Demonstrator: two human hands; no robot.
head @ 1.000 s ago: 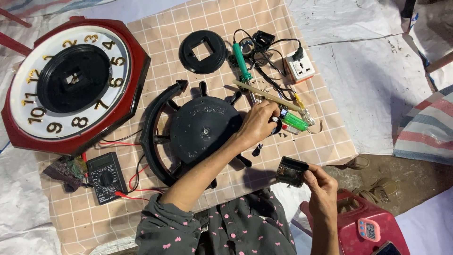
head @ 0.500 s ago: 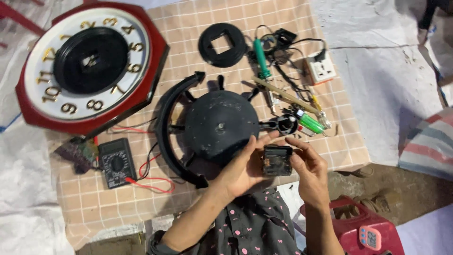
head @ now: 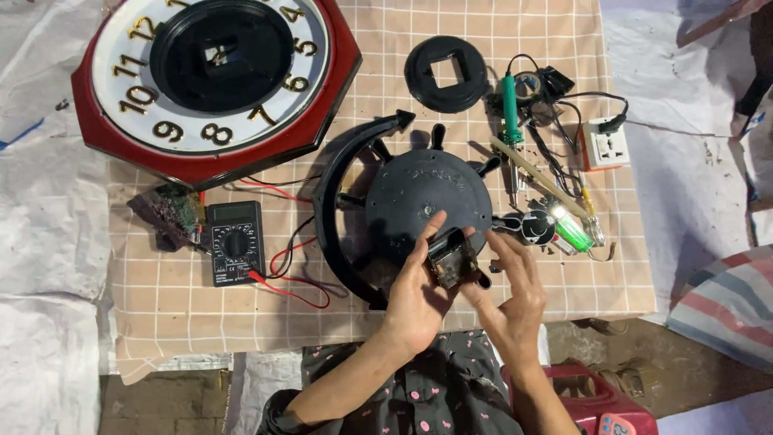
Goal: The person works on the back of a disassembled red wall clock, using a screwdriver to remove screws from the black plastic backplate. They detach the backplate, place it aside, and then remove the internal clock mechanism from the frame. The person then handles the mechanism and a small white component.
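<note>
Head view: left hand (head: 419, 294) grips a small black clock module (head: 448, 259) over the black round plate (head: 428, 208). Right hand (head: 515, 294), fingers spread, touches the module's side. Multimeter (head: 235, 242) lies to the left; red clock (head: 211, 76) sits above it.

Clock face (head: 213, 80) far left, multimeter (head: 235, 242) below it (soldering iron (head: 510, 109), perhaps, right of disc (head: 427, 201)).

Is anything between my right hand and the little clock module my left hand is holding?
Nothing visible. The left hand holds the small clock module, and the right hand sits right beside it, its fingers apparently touching it.
</note>
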